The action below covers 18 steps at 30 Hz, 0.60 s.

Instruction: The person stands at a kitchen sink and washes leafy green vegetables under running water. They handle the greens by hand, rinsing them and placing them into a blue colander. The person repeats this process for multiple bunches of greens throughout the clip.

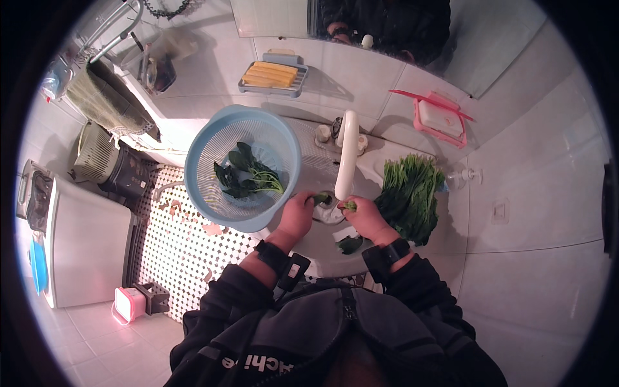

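Note:
My left hand point(296, 218) is closed on a piece of leafy green point(321, 199) over the sink point(311, 253). Beside it, just under the spout of the white faucet point(349, 151), my right hand point(369, 220) pinches a short bit of green stem point(350, 206). To the left, a blue colander point(292, 142) holds several leafy green stalks point(248, 174). A large bunch of leafy greens point(411, 200) lies on the right side of the sink, its cut stems pointing away from me. Below my right hand a loose dark leaf point(349, 244) rests near the front rim.
A soap dish with yellow bars point(271, 75) and a pink soap holder point(440, 120) hang on the wall under a mirror point(387, 26). A pump bottle point(465, 177) stands beyond the bunch. At left are a white cabinet point(90, 245), a dark bin point(131, 175) and a pink-rimmed tub point(129, 304).

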### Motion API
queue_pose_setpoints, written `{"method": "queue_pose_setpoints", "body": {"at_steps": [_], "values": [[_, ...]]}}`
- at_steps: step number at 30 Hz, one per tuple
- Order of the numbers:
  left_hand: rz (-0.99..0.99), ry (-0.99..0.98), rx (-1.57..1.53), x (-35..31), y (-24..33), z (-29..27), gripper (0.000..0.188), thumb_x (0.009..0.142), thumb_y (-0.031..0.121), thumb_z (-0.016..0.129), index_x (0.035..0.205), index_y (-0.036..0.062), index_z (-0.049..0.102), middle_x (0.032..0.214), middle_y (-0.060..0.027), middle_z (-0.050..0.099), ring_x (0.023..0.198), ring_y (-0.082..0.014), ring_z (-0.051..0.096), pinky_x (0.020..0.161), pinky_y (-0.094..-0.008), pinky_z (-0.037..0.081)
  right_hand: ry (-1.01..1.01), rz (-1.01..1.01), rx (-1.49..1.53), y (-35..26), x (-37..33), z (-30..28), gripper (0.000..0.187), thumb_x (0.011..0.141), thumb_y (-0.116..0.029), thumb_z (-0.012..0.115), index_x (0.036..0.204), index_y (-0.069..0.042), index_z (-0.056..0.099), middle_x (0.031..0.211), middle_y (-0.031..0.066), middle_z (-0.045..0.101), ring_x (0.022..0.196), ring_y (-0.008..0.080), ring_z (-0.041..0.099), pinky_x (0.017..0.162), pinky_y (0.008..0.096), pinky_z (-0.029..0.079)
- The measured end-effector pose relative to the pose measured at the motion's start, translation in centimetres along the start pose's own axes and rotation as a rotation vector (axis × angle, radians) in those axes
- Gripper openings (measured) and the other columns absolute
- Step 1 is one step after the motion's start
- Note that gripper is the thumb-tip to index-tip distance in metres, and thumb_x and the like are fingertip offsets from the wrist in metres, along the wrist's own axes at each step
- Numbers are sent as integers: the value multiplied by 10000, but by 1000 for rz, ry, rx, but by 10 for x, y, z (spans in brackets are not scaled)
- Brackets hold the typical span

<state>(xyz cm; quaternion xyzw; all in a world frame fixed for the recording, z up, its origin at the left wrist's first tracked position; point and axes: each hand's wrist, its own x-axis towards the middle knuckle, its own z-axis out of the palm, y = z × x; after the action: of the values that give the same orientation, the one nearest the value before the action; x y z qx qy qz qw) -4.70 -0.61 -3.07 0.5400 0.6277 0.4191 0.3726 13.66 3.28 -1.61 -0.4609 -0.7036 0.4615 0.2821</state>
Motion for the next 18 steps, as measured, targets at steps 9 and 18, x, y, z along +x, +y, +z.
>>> {"method": "queue_pose_setpoints", "body": {"at_steps": [9, 18], "values": [[-345, -415, -362, -11, 17, 12, 260, 802, 204, 632, 959, 11, 558, 703, -2, 531, 569, -71, 486, 527, -211, 403, 42, 308, 664, -5, -4, 7, 85, 796, -72, 620, 861, -48, 571, 775, 10, 584, 655, 91, 545, 572, 219, 430], [-380, -293, -394, -15, 19, 15, 286, 786, 196, 658, 954, -10, 554, 672, -16, 536, 517, -83, 480, 460, -223, 397, 17, 482, 975, -11, -7, 12, 137, 827, -149, 609, 888, -38, 556, 774, 5, 569, 650, 93, 523, 595, 230, 428]]}}
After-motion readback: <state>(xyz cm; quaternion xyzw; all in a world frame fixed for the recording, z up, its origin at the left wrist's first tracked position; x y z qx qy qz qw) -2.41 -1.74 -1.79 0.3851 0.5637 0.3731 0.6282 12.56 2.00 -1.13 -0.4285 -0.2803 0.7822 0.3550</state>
